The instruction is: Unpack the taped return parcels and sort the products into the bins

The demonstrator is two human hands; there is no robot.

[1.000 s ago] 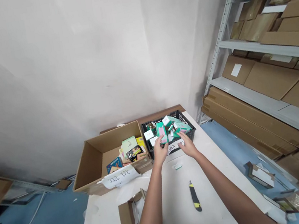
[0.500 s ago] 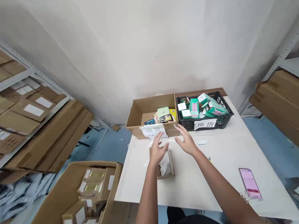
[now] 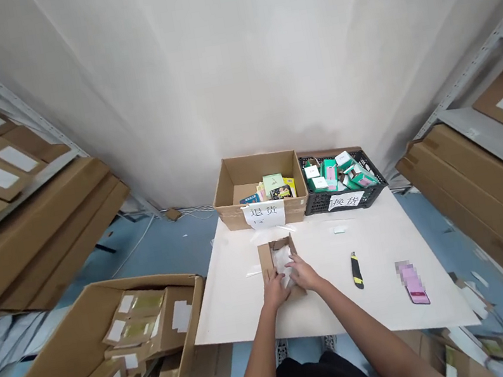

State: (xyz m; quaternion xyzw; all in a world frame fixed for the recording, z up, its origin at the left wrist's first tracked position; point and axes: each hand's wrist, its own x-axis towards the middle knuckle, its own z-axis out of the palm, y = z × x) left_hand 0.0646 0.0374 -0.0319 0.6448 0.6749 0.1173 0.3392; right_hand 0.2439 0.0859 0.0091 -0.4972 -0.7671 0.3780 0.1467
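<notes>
In the head view, we have the small open cardboard box (image 3: 266,258) in front of us on the white table (image 3: 229,285), with crumpled white paper (image 3: 281,259) inside it. Our left hand (image 3: 275,289) is at the near left part of the box, and our right hand (image 3: 305,273) comes over its right side, fingers bent into the paper. The two hands are near each other but apart; we cannot tell whether either has closed on the paper or only rests against it. To work the paper well, we would steady the cardboard with the left hand and lift the sheets gently with the right fingertips, since the paper may hide something loose and the light box could slide or tip. Pressing down hard seems unwise for the same reason. The utility knife (image 3: 356,270) lies to the right of the small box, well apart from it, and we should keep our forearm from sweeping across it; the pink-screened phone (image 3: 416,289) lies farther right.
</notes>
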